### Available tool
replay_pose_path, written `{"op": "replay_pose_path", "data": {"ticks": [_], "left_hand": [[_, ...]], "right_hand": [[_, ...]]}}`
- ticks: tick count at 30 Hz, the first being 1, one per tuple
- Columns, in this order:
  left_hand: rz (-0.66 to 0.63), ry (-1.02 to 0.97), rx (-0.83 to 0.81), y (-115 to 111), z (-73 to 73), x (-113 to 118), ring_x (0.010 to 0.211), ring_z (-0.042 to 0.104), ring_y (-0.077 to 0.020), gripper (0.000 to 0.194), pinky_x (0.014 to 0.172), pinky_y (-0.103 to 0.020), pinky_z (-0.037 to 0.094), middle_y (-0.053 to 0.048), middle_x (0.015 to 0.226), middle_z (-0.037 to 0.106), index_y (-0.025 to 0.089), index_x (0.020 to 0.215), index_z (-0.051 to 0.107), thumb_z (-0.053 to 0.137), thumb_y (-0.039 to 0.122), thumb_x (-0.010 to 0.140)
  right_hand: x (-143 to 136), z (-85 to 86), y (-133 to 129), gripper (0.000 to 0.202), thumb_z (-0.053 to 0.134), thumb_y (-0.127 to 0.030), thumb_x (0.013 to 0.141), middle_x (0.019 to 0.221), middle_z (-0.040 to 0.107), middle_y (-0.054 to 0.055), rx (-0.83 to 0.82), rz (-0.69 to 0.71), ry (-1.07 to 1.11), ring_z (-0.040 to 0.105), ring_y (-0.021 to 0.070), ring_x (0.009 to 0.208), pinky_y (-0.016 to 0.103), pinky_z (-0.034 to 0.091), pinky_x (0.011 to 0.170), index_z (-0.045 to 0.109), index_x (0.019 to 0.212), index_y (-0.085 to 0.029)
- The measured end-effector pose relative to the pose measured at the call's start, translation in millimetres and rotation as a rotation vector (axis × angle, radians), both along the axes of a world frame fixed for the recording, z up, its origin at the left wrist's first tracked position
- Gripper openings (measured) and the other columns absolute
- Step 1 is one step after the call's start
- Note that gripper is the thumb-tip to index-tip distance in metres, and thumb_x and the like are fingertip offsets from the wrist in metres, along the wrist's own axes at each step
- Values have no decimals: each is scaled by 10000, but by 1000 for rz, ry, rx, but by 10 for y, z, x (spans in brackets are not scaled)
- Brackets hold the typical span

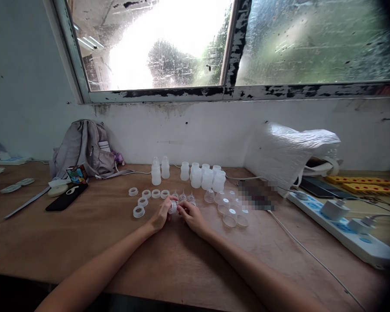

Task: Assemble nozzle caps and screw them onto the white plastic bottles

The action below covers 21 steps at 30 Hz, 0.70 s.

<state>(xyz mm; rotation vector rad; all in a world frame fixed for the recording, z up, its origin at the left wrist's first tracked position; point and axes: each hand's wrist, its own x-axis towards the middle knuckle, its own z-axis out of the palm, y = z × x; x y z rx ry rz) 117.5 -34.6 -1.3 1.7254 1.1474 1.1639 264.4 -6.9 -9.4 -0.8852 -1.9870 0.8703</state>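
Note:
My left hand (162, 214) is closed around a translucent screw ring (173, 207) of a baby bottle, held just above the table. Close against its right side is my right hand (192, 217), fingers bent and pinched together; whatever lies between them is hidden. Just behind the hands stand clear bottle teats (182, 196). To the left, several more screw rings (138, 215) lie flat. Two frosted baby bottles (156, 176) with tops fitted stand farther back, and several open-necked bottles (195, 177) are grouped right of them. Clear domed caps (229, 222) sit at the right.
A white power strip (341, 227) with plugs and a cable (308, 249) runs along the right. Behind it is a white plastic bag (289, 151). At left are a grey backpack (84, 149), a black phone (66, 198) and a small box (77, 174). A wall closes off the back.

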Motion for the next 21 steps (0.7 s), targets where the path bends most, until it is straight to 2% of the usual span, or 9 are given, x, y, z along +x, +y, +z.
{"op": "replay_pose_path", "data": {"ticks": [5, 8, 14, 21], "left_hand": [[114, 206, 98, -29, 48, 37, 571, 460, -108, 286, 576, -224, 355, 21, 623, 485, 166, 854, 445, 308, 415, 822], [124, 257, 142, -34, 48, 54, 631, 495, -124, 294, 619, -233, 364, 5, 657, 518, 170, 777, 448, 252, 380, 841], [191, 456, 145, -10, 11, 9, 584, 505, -129, 323, 568, -227, 357, -5, 624, 539, 170, 702, 463, 214, 316, 847], [109, 762, 260, 65, 82, -115, 545, 496, -126, 356, 539, -216, 340, -21, 595, 555, 166, 685, 501, 201, 274, 843]], "right_hand": [[-3, 6, -13, 253, 342, -336, 831, 577, 470, -24, 83, 15, -60, 433, 95, 534, 208, 341, 527, 426, 651, -177], [-5, 1, -23, 254, 338, -342, 835, 592, 473, -23, 126, 74, -90, 430, 96, 554, 205, 335, 539, 427, 665, -177], [-6, -23, -35, 247, 357, -324, 829, 580, 473, -16, 193, 132, -156, 416, 94, 538, 199, 328, 522, 450, 667, -163], [-30, 42, -100, 255, 317, -269, 847, 668, 565, 20, 198, 239, -202, 482, 109, 583, 206, 363, 571, 527, 771, -148]]}}
